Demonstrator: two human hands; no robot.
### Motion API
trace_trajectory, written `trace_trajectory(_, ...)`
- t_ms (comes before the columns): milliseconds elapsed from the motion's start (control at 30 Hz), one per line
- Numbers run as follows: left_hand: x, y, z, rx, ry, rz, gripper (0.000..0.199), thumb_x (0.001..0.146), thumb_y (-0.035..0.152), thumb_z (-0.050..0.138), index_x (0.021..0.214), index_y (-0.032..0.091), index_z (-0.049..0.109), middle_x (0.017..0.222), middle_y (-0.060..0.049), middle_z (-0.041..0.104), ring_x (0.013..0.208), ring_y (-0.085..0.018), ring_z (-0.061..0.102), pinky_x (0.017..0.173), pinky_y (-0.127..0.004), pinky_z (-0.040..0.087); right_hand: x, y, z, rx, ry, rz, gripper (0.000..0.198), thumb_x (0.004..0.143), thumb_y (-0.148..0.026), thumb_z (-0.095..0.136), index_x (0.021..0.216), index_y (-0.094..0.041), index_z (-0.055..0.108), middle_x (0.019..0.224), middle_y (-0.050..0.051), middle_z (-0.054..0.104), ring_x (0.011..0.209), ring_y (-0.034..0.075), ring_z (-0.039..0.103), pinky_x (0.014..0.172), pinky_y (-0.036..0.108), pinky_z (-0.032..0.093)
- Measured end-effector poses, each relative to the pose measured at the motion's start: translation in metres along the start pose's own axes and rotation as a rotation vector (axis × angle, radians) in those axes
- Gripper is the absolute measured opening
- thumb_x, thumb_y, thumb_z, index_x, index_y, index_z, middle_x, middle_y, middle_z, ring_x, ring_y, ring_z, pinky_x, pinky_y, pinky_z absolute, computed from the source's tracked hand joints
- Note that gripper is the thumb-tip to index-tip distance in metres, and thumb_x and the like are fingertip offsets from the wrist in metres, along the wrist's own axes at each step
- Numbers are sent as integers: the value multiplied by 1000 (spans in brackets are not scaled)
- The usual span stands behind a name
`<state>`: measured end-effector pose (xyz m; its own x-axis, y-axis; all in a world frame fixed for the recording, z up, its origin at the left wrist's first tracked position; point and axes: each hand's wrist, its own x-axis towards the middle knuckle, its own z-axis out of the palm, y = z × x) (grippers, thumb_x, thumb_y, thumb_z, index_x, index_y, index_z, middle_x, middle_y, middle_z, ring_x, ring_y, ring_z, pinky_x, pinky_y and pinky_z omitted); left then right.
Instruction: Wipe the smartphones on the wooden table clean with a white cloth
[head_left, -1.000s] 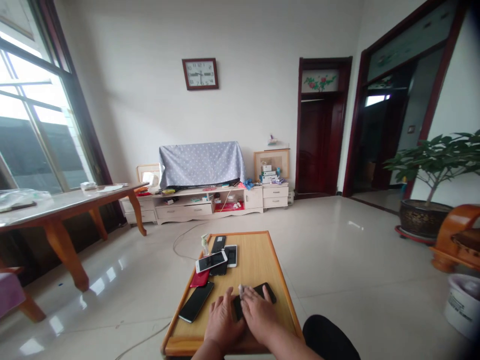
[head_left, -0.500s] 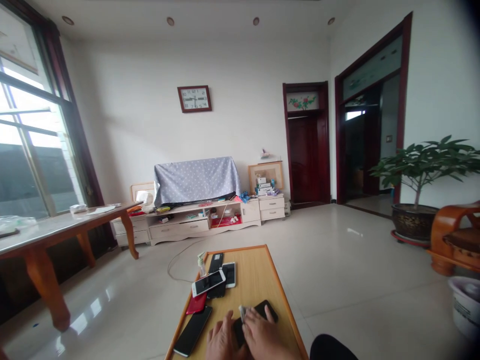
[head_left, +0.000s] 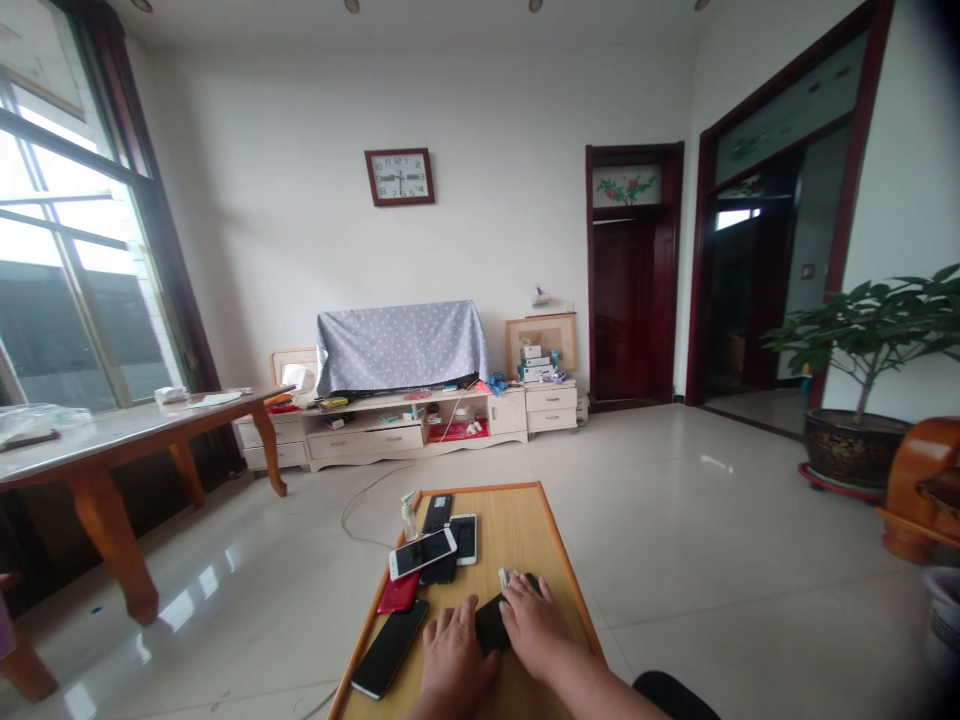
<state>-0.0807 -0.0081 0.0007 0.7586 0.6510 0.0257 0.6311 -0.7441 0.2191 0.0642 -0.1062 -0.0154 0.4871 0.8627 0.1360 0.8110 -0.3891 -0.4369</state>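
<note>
On the small wooden table (head_left: 517, 520) lies a black smartphone (head_left: 491, 626), partly covered by my hands. My left hand (head_left: 452, 650) grips its left end, with the thumb by the lower edge and the fingers along the other side. Pressed over the phone's right part is my right hand (head_left: 531, 618), holding a crumpled white wipe (head_left: 505, 577) that shows past the fingertips. Left of my hands is another black phone (head_left: 390, 650). Beyond it are a red phone (head_left: 397, 594), a white phone with a dark screen (head_left: 422, 553) lying across others, and a second white phone (head_left: 466, 540).
A small clear pump bottle (head_left: 408, 518) stands at the table's far left corner, beside a dark phone (head_left: 438, 512). A larger table (head_left: 135, 430) is at the left. Along the wall runs a low white cabinet (head_left: 367, 442). A potted plant (head_left: 855, 440) stands at the right.
My right hand and the wipe have slid a little along the phone toward its far right end. The whole view has shifted slightly as my head moved.
</note>
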Motion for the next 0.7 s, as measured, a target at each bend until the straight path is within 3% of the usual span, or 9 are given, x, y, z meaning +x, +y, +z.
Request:
trace_trajectory(400,67,-7,5,-31,-8,16,72,77,49,56,144,23,46,148,-7,51,139,-31,39,114,-44,26,65,32,3,-31,-104,-19,60,102,-40,28,157,-17,30,163,9,24,152,24,15,123,49,9)
trace_trajectory(700,79,-10,11,-44,-17,-12,82,80,59,48,151,19,37,158,-9,40,148,-33,27,121,-45,15,81,37,-3,-29,-71,-61,55,103,-42,25,151,-22,42,160,7,33,149,25,25,122,53,11)
